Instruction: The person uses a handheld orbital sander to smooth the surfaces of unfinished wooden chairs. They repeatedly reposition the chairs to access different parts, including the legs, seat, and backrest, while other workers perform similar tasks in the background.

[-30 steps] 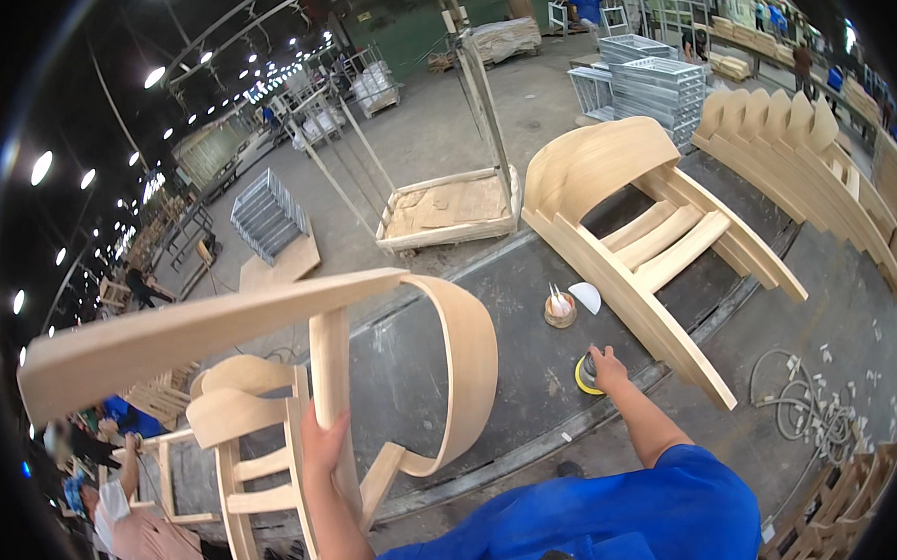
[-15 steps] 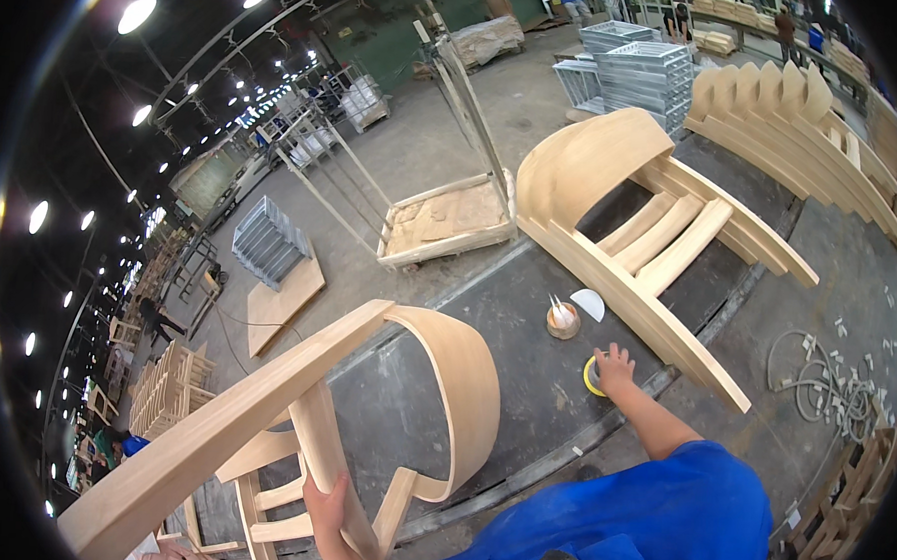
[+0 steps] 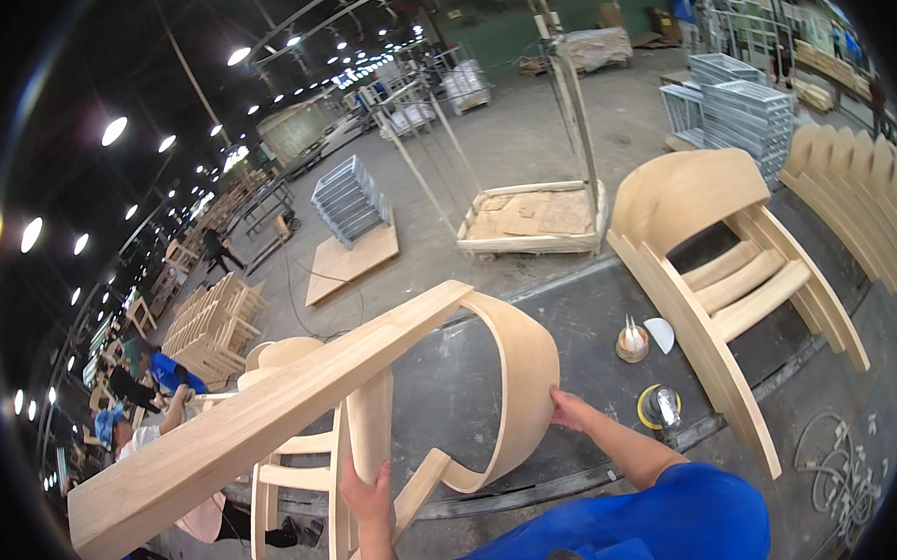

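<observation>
Pale wood chair frame (image 3: 350, 361) tilted at left, the left hand's (image 3: 369, 495) fingers wrapped round its thick crosspiece (image 3: 368, 432). Curved backrest (image 3: 532, 379) touched on its outer side by right hand (image 3: 569, 411), finger closure unclear; yellow-rimmed disc tool (image 3: 667, 406) beyond, on dark table (image 3: 592, 311).

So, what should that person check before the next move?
1. Left hand gripping the thick post of the held pale wooden chair frame: ok.
2. Right hand touching that frame's curved band: ok.
3. Round, yellow-rimmed tool lying apart from that frame: ok.
4. Small, round, brownish container standing upright: ok.
5. Co-worker in a pale top clear of that frame: cannot tell; it overlaps that person in view.
</observation>
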The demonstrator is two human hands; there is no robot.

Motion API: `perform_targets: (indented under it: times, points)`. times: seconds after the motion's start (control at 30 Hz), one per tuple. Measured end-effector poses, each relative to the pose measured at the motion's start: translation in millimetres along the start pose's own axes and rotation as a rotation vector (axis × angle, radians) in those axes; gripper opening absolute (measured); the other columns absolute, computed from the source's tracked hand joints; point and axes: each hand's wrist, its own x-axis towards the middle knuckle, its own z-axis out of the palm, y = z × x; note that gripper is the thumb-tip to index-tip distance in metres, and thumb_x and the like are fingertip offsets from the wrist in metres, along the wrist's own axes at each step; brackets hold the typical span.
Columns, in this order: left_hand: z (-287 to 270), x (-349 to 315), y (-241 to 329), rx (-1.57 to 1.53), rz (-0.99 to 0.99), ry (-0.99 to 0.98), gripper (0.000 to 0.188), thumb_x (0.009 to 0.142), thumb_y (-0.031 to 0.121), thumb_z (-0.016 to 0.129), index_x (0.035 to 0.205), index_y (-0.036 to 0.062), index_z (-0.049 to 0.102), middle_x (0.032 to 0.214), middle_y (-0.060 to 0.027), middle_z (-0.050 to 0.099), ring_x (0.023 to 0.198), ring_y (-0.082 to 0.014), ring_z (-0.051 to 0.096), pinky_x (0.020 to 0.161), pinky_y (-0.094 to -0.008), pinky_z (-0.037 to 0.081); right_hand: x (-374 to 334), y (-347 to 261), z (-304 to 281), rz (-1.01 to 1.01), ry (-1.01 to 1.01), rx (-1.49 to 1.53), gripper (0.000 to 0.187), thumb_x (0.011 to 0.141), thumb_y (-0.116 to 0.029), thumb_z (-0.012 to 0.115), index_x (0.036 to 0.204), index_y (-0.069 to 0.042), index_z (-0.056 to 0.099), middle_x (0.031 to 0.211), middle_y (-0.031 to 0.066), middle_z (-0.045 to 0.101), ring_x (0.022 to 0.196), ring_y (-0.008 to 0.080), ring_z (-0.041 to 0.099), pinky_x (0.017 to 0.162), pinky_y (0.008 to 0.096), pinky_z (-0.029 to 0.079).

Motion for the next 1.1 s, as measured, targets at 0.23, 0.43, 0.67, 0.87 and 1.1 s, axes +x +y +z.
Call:
perform_targets:
  times: [0.23,0.43,0.67,0.87,1.1]
  points:
    - [-40,17,6,-0.175,-0.065,0.059,0.040,0.074,0.014,0.076,0.106,-0.0048,0.060,0.095,-0.0168,0.069,0.088,-0.0232,0.067,0.079,-0.0355,0.051,-54,-58,48,-0.203,0.108,-0.091,0.047,0.100,-0.042,0.046,0.128,-0.005,0.052,0.119,0.0086,0.061,0.107,0.0185,0.058,0.092,0.0357,0.047]
    - [-64,56,56,-0.543,0.018,0.072,0.039,0.079,0.010,0.073,0.112,-0.0045,0.058,0.100,-0.0119,0.067,0.094,-0.0182,0.063,0.083,-0.0316,0.049,-210,-183,37,-0.916,0.013,-0.228,0.054,0.085,-0.007,0.063,0.135,-0.002,0.043,0.125,0.0092,0.056,0.114,0.0192,0.054,0.098,0.0353,0.044]
    - [2,88,90,-1.127,0.025,-0.101,0.052,0.082,0.027,0.077,0.119,-0.0026,0.055,0.107,-0.0124,0.065,0.098,-0.0193,0.062,0.086,-0.0329,0.049,-436,-210,75,-1.509,0.463,-0.404,0.071,0.075,-0.010,0.062,0.138,0.009,0.035,0.128,0.0205,0.052,0.114,0.0268,0.054,0.094,0.0357,0.044]
    - [102,97,97,-1.432,-0.086,-0.225,0.068,0.081,0.052,0.072,0.117,-0.0029,0.055,0.109,-0.0112,0.063,0.102,-0.0191,0.058,0.091,-0.0339,0.045,-477,-167,231,-1.505,0.651,-0.550,0.072,0.072,-0.015,0.070,0.133,0.009,0.041,0.124,0.0198,0.055,0.113,0.0285,0.055,0.097,0.0363,0.042]
    - [178,92,78,-1.533,-0.353,-0.340,0.069,0.089,0.053,0.062,0.126,-0.0042,0.049,0.118,-0.0141,0.059,0.109,-0.0218,0.056,0.093,-0.0365,0.045,-445,-213,343,-1.046,0.436,-1.461,0.055,0.082,-0.010,0.062,0.132,0.007,0.045,0.123,0.0161,0.057,0.114,0.0232,0.054,0.098,0.0347,0.040]
